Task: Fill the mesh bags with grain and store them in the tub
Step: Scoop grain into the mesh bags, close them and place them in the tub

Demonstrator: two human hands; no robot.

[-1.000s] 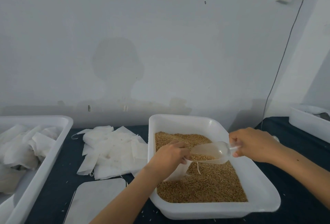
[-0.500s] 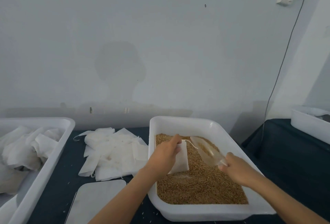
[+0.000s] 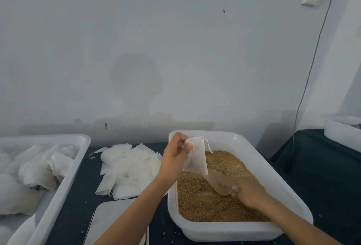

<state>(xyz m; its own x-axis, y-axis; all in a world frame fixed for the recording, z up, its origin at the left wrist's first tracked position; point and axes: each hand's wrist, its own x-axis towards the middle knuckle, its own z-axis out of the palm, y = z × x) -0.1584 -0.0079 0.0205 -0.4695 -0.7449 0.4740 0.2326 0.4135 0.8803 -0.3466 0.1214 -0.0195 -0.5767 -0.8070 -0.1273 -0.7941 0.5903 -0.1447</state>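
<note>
- Bench (image 3: 322, 166): dark covering, scattered loose grains along the near edge.
- Left tub (image 3: 64, 174): white, at the far left, holding a heap of pale bags; no label legible.
- Grain tub (image 3: 273, 168): white, centre right, filled with brown grain (image 3: 205, 203).
- Loose pile of flat mesh bags (image 3: 129, 166): on the bench between the two tubs.
- Left hand (image 3: 173, 158): grip pinching the top edge of one mesh bag (image 3: 196, 156), which hangs over the grain.
- Right hand (image 3: 249, 194): grip closed round the handle of a clear scoop (image 3: 218, 183), lying in the grain.
- No writing readable anywhere.
</note>
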